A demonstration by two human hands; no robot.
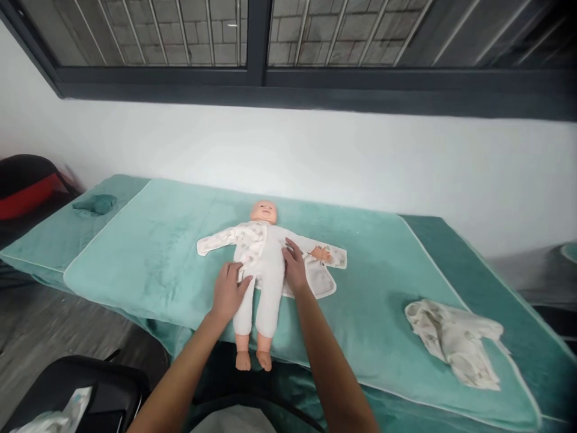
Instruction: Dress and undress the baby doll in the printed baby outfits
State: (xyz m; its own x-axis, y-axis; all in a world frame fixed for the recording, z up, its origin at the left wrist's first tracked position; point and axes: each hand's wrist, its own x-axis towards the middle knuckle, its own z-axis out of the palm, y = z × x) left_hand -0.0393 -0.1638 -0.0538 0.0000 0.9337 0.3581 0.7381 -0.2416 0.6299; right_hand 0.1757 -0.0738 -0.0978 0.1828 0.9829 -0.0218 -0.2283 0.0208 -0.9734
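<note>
A baby doll [273,282] lies on its back, its bare feet at the near edge of the bed. It wears a white one-piece under a patterned baby jacket [251,243]. One jacket front covers the doll's chest; the other lies spread out at the right, its lining up. The doll's hand shows at the right sleeve [336,256]. My left hand [229,290] rests at the doll's left-side hip in view, by the jacket hem, thumb and fingers apart. Against the opposite side of the waist, my right hand [294,264] has its fingers stretched out; its fingertips touch the white one-piece.
A crumpled light garment [455,340] lies at the bed's right. The bed [148,252] has a green cover and a face hole [95,205] at its left end. Behind is a white wall [342,162] below a barred window. A black chair [85,385] stands at the lower left.
</note>
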